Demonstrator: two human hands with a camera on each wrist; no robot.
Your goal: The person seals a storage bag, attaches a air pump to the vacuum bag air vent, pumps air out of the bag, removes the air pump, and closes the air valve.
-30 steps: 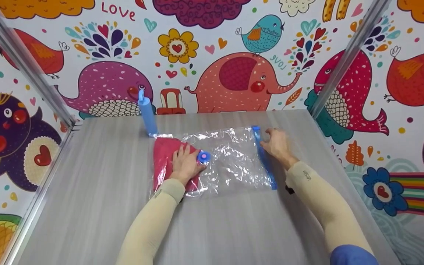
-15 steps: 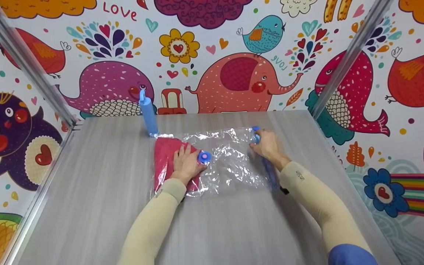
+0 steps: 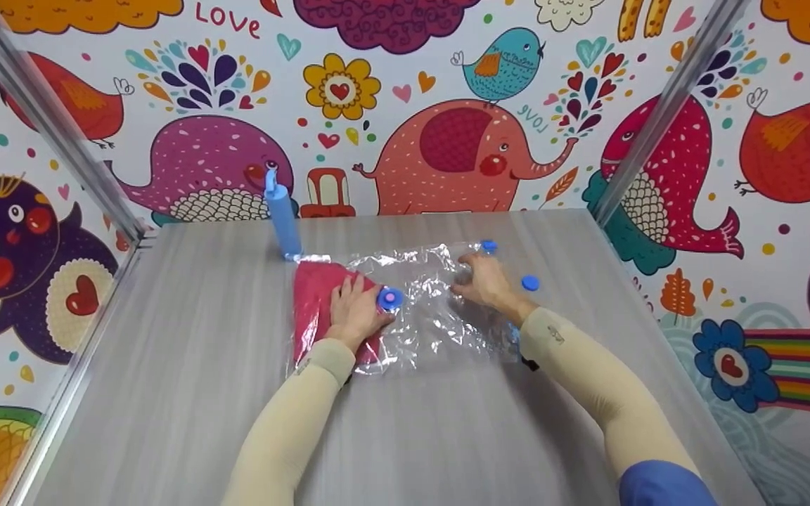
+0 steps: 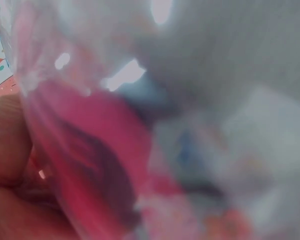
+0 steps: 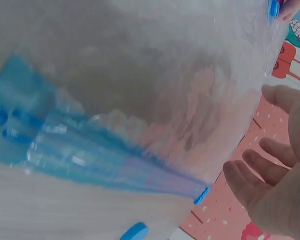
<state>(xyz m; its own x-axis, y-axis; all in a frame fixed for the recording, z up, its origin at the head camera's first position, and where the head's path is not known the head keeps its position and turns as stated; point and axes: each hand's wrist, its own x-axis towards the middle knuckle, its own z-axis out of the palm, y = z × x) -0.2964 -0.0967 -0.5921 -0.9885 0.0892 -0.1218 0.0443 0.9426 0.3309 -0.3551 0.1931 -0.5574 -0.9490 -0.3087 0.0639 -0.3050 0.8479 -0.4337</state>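
A clear vacuum storage bag (image 3: 433,330) lies flat, with a red-pink cloth (image 3: 310,295) inside its left part. My left hand (image 3: 356,313) is over the cloth, gripping the bag at the round blue valve (image 3: 389,299), thumb and index finger on either side of it. Its wrist view is blurred, showing plastic over the pink cloth (image 4: 110,130). Over the bag's right part, my right hand (image 3: 489,281) is spread and holds nothing. A blue zip strip (image 5: 105,155) runs along the bag's right edge, partly hidden by the right arm, with a blue slider (image 3: 489,246) at its far end.
A blue hand pump (image 3: 283,221) stands upright at the bag's far left corner. Right of the bag, a round blue cap (image 3: 530,282) lies on the grey table (image 3: 166,393). Printed wall panels and metal posts (image 3: 637,133) enclose the back and sides.
My right hand has moved left from the zip edge to over the bag, uncovering the slider and the blue cap. The left hand keeps its place.
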